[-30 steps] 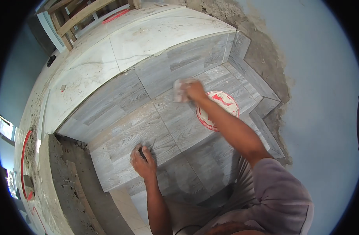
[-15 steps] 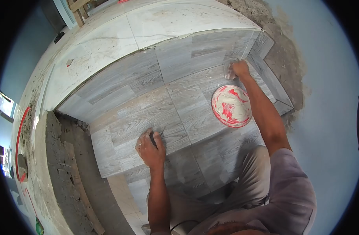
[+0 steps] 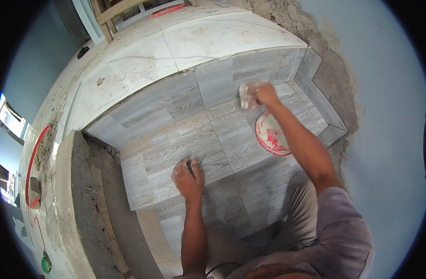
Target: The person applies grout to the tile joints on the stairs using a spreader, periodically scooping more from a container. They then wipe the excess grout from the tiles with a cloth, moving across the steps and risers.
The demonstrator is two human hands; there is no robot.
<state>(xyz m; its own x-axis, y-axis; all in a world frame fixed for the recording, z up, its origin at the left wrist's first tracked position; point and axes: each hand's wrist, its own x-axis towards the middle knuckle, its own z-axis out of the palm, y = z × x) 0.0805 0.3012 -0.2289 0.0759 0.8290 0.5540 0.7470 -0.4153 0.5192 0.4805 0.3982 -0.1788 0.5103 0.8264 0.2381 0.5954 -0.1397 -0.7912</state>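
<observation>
My right hand [image 3: 265, 95] grips a whitish, smeared pad [image 3: 247, 96] against the grey wood-pattern floor tile [image 3: 213, 122], close to the joint with the upright tile. Pale paste coats its fingers. Below that wrist is a red tub lid or shallow dish [image 3: 271, 135] smeared with cream-coloured paste, partly covered by my forearm. My left hand [image 3: 188, 178] rests at the step's front edge, fingers curled and thumb apart, around a dark patch I cannot make out.
Upright grey tiles [image 3: 152, 109] back the step, below a marbled white floor [image 3: 143, 60]. Rough concrete [image 3: 80, 172] borders the left side. A blue wall [image 3: 385, 153] stands on the right. Red strapping [image 3: 34, 158] and a green round item [image 3: 46, 262] lie far left.
My right hand has swept left along the back joint from the right corner with the pad. My left hand stays at the front edge. The whole view has shifted slightly.
</observation>
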